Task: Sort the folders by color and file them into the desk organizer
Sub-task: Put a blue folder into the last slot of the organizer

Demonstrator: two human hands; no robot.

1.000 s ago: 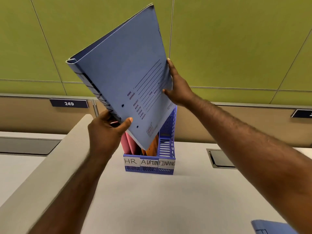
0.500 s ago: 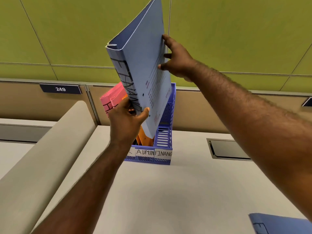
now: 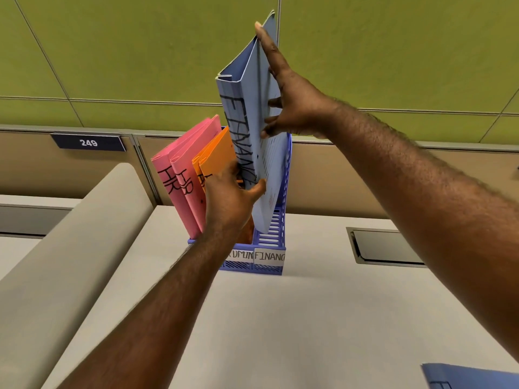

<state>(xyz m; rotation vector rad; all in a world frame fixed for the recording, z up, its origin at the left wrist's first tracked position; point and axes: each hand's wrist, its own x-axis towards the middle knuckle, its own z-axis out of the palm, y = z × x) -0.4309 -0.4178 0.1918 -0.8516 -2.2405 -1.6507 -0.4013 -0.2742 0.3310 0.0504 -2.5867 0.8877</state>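
Note:
A blue folder (image 3: 247,113) with FINANCE written on its spine stands nearly upright, its lower corner inside the rightmost slot of the blue desk organizer (image 3: 269,248). My left hand (image 3: 230,197) grips its lower spine edge. My right hand (image 3: 286,91) is spread flat against its right cover, near the top. Two pink folders (image 3: 179,175) marked HR lean in the left slot. Two orange folders (image 3: 216,158) stand in the middle slot. The organizer's front labels read ADMIN and FINANC; my left forearm hides the third.
Another blue folder (image 3: 471,377) lies on the grey desk at the bottom right corner. A grommet hatch (image 3: 387,248) is set in the desk right of the organizer. A rounded beige divider (image 3: 70,248) runs along the left. A green wall panel and a plate numbered 249 (image 3: 88,142) stand behind.
The blue folder has swung from tilted to nearly upright and come down into the organizer's right slot. My right hand has slid up its cover; my left hand has followed it lower.

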